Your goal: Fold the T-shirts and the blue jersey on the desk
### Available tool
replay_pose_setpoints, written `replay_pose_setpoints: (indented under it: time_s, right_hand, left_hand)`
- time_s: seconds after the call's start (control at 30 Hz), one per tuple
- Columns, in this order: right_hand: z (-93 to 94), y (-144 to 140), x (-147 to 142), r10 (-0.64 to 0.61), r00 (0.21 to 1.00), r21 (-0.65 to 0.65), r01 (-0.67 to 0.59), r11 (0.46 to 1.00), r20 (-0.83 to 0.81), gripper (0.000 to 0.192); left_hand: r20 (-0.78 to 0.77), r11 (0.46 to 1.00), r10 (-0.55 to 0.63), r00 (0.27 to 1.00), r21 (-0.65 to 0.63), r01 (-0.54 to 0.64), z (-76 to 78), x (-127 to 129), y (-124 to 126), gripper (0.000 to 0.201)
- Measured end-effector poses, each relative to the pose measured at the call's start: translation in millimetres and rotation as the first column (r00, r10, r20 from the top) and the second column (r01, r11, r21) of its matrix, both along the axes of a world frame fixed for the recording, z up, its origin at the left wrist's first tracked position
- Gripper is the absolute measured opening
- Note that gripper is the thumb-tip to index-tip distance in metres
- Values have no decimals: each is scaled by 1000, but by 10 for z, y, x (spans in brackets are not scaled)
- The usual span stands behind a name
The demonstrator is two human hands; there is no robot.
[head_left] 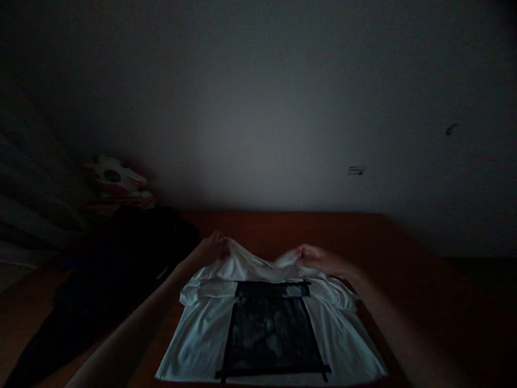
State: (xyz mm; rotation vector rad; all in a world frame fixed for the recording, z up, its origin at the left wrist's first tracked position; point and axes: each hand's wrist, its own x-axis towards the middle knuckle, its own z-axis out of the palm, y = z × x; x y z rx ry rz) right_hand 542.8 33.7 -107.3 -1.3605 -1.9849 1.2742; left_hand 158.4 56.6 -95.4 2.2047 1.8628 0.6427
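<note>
A white T-shirt (197,328) with a large dark square print lies spread on the wooden table, its hem toward me. At its far end my left hand (214,245) pinches the fabric on the left of the neckline. My right hand (317,257) grips the other side of the neckline, thumb and fingers closed on the cloth. Between the hands the collar sags and is raised off the table. A fold of fabric runs across the top of the print. Dim light hides the details of the fingers.
Dark clothing (121,269) lies heaped on the left of the table (291,226). Behind it a white and red toy-like object (115,175) rests on a stack against the wall (258,108). A curtain (28,199) hangs at far left.
</note>
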Motion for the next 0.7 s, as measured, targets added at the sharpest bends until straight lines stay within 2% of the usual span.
replay_pose_setpoints:
  time_s: [0.03,0.1,0.13,0.17,0.2,0.27,0.33,0.4,0.47,0.53,0.7]
  right_hand:
    - [-2,111,-77,-118,993,174,121,977,-25,56]
    - [-38,227,-223,-280,959,460,272,845,-54,70]
    - [-76,237,-282,-314,949,550,276,788,-27,72]
    - [-129,221,-329,-329,944,602,243,761,34,69]
    - [-191,187,-363,-334,935,620,191,761,122,64]
    - [-333,102,-402,-349,873,582,96,808,341,55]
    - [-472,36,-416,-381,752,503,76,861,539,57]
    - [-590,21,-422,-388,640,421,110,900,663,65]
    - [-688,60,-426,-364,592,353,140,925,719,73]
    - [-768,134,-431,-347,591,331,140,933,728,76]
    - [-920,328,-482,-430,583,417,166,894,690,75]
  left_hand:
    - [13,998,25,1000,65,-26,35,54,139,28]
    - [36,981,27,999,193,-33,17,154,288,38]
    - [34,968,4,999,251,-12,-38,200,303,42]
    - [13,958,-34,999,284,28,-121,242,285,43]
    - [-27,955,-78,997,283,83,-226,280,245,42]
    - [-136,971,-129,982,185,153,-466,336,134,41]
    - [-245,992,-90,965,63,109,-687,359,34,43]
    - [-331,1000,-9,944,-13,5,-847,345,-21,50]
    - [-375,998,44,926,-28,-59,-938,302,-27,59]
    - [-384,997,65,921,-9,-73,-983,244,5,65]
    - [-366,993,69,928,117,-27,-1055,132,190,68]
